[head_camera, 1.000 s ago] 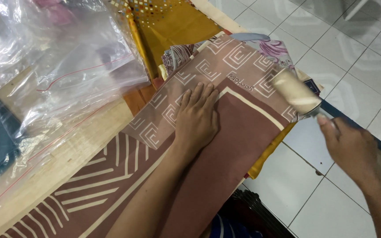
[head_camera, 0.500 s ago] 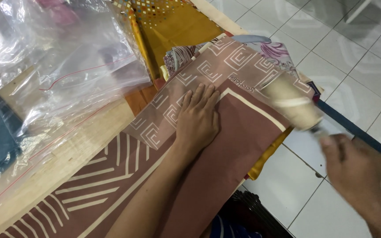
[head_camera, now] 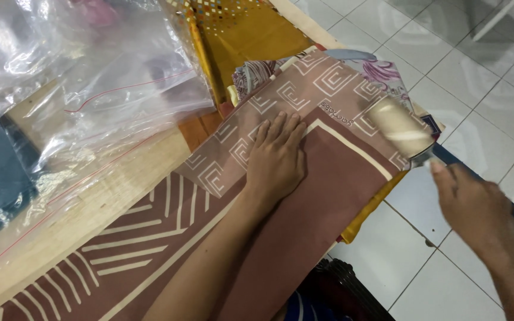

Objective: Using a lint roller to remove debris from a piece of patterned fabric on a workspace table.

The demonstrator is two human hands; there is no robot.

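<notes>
lint roller [head_camera: 401, 128] now lower on brown cloth [head_camera: 304, 196] at table [head_camera: 60, 220] edge, shifted from far corner since earlier frames. right hand [head_camera: 477, 208] clenched on handle; left hand [head_camera: 276, 159] flat, pinning cloth beside plastic bags [head_camera: 72, 77].

Right hand [head_camera: 477, 208] and lint roller [head_camera: 401, 129] smeared by motion blur, roller handle hidden in that hand's grip, brown patterned cloth [head_camera: 304, 202] cut off at bottom edge, contents of plastic bags [head_camera: 78, 89] hazy, mustard cloth [head_camera: 251, 35] cropped at top.
</notes>
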